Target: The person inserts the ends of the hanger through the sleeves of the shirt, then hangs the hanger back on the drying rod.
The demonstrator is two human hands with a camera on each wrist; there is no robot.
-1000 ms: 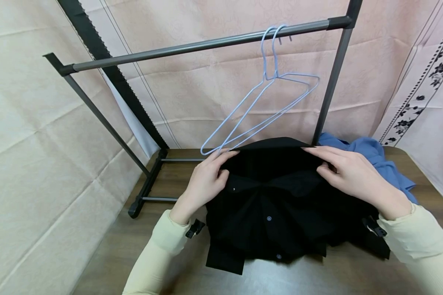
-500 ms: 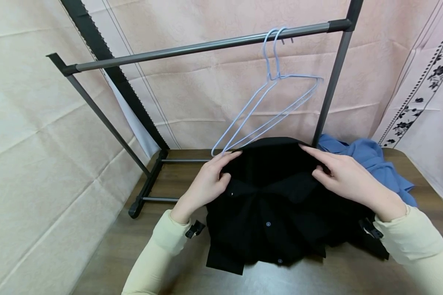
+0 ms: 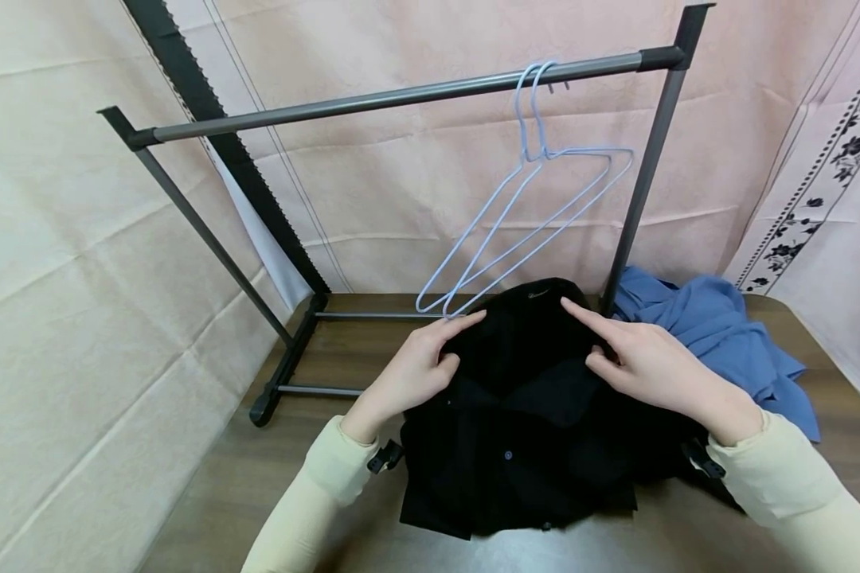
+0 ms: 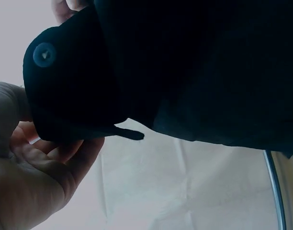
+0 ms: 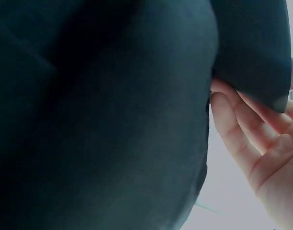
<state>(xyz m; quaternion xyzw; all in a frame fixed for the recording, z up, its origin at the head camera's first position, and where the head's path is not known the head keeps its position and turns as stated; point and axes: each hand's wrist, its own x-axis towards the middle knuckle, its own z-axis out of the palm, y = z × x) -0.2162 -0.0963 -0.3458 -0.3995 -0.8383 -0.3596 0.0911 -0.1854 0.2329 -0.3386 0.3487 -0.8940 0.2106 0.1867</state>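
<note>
Shirt of black cloth with small round buttons (image 3: pixel 545 454) is laid on the brown wood-grain tabletop (image 3: pixel 208 509), its collar (image 3: pixel 545 301) raised and directed away from the person. One collar side is pinched between the thumb and fingers of the left hand (image 3: pixel 421 366); the opposite side is pinched likewise by the right hand (image 3: pixel 648 366). By this two-sided hold, the neck opening is apparently spread and the limp fabric prevented from folding inward. In the left wrist view, a round bluish button (image 4: pixel 44 55) is seen near the gripped edge.

Behind the shirt, a dark grey tubular metal rack (image 3: pixel 394 99) is positioned; its lower crossbars are partly concealed by the shirt and left arm. Two light blue thin wire hangers (image 3: pixel 489 239) are hooked over its top bar, with their lower corners suspended close to the shirt's collar. Clearance there is judged small; whether the left fingertips are touched cannot be told. A crumpled blue cloth garment (image 3: pixel 724 326) is placed beyond the shirt's right side. A pale pink fabric curtain (image 3: pixel 401 183) is hung behind.
</note>
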